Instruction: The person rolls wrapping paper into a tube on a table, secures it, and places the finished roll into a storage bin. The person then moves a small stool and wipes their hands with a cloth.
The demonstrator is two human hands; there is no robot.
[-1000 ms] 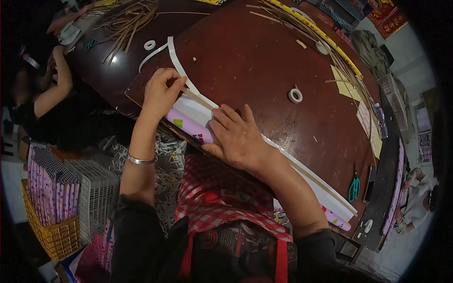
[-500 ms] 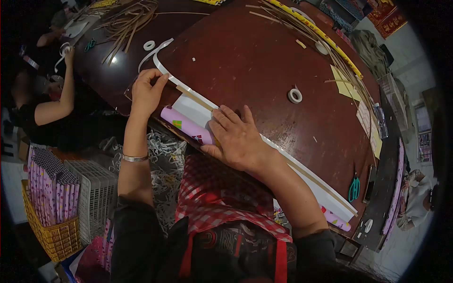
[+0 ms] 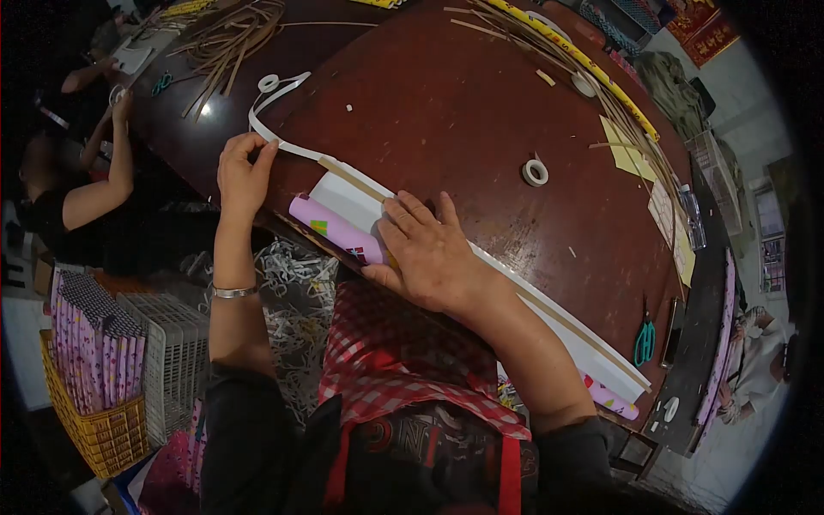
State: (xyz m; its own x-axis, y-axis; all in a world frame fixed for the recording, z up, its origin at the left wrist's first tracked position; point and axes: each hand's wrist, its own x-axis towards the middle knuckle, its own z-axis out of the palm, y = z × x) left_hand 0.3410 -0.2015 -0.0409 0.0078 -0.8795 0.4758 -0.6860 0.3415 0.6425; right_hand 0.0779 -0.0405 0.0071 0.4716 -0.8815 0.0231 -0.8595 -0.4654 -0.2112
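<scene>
- Head view: I watch from far away, and two bare hands work at a dark red table (image 3: 463,112).
- The left hand (image 3: 243,176) is up at the table's left side. Its thumb and finger look pinched on a thin white strip (image 3: 300,152).
- That strip runs from a white sheet (image 3: 348,194) to the pinch, then bends up and back across the table in a loose curl.
- The right hand (image 3: 429,249) lies palm down, with its fingers spread wide. It presses on the sheet, and its thumb is by a pink roll (image 3: 336,228) — it lies flat and does not grip.
- The roll is along the near edge of the table. It goes under the right hand and shows again at the far right end, with the sheet next to it.
- A flat brown strip (image 3: 354,179) lies along the sheet's far edge.
- On the table past the right hand I see a tape roll (image 3: 535,183). Green-handled scissors (image 3: 645,345) lie near the right side, and a clear bottle (image 3: 693,219) is beyond them.
- A pile of brown strips (image 3: 232,43) is at the top left.
- Another person's arm (image 3: 112,184) is bent at the left — well apart from these hands.
</scene>
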